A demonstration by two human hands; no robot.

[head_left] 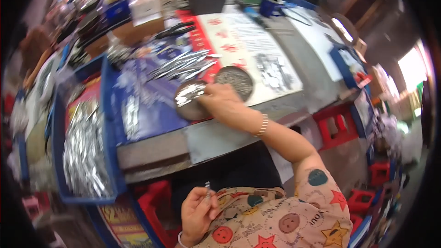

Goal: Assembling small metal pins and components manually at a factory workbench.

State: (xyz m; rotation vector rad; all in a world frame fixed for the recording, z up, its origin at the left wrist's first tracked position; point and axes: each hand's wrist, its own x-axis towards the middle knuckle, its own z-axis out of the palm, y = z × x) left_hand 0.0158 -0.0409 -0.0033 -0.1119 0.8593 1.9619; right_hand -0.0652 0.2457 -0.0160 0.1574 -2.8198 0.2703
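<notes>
My right hand [225, 105] reaches across the bench edge to a round dish [189, 112] that holds shiny silver pieces [189, 93]. Its thumb and fingertips are drawn together at the dish's right side; whatever they pinch is hidden. Just behind that hand sits a second round dish [252, 87] of small grey metal parts [232, 78]. Low in front of my body, my left hand [196, 212] pinches a small silver metal piece [208, 189] upright between thumb and fingers. Beyond the dishes lies a loose pile of slim silver strips [183, 65].
A deep blue tray [117, 174] full of silver strips stands at the left. Flat silver pieces [275, 71] lie on a printed sheet [248, 41]; a blue sheet [161, 115] covers the bench's left part. Red stools [337, 126] stand right. Boxes crowd the back.
</notes>
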